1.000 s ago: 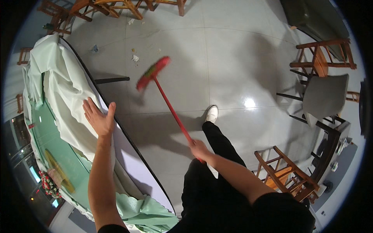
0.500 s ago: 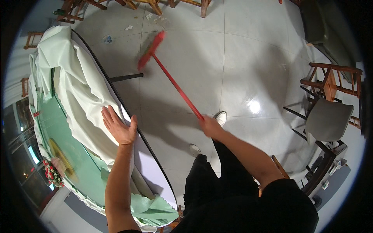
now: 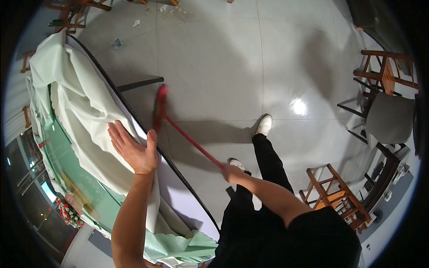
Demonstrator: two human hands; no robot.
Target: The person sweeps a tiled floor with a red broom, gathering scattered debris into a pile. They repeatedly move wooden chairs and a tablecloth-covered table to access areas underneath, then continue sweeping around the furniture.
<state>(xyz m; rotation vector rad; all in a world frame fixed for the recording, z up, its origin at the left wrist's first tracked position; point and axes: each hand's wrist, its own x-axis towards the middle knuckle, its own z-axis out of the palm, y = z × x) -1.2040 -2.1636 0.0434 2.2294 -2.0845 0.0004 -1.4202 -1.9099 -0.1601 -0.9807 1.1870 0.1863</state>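
Observation:
A red broom [image 3: 194,144] slants across the tiled floor, its handle wrapped by my right hand [image 3: 234,175], which is closed on it. The broom's head is blurred and sits beside a dark table leg [image 3: 140,84], close to the table's black edge. My left hand [image 3: 134,149] lies open, fingers stretched, on the bunched cream tablecloth [image 3: 85,102] near that edge. Under the cloth the round table [image 3: 183,198] shows a pale bare strip. A green glass turntable [image 3: 67,152] lies past the folds.
Scraps of litter [image 3: 136,23] and a crumpled bluish piece [image 3: 117,43] lie on the far floor. Wooden stools [image 3: 335,196] and a grey chair [image 3: 389,118] stand at the right. Red flowers [image 3: 69,212] rest at the table's left side.
The broom head has swept nearer, toward the table edge and my feet, and my right hand has come down and left with it. My left hand stays on the cloth.

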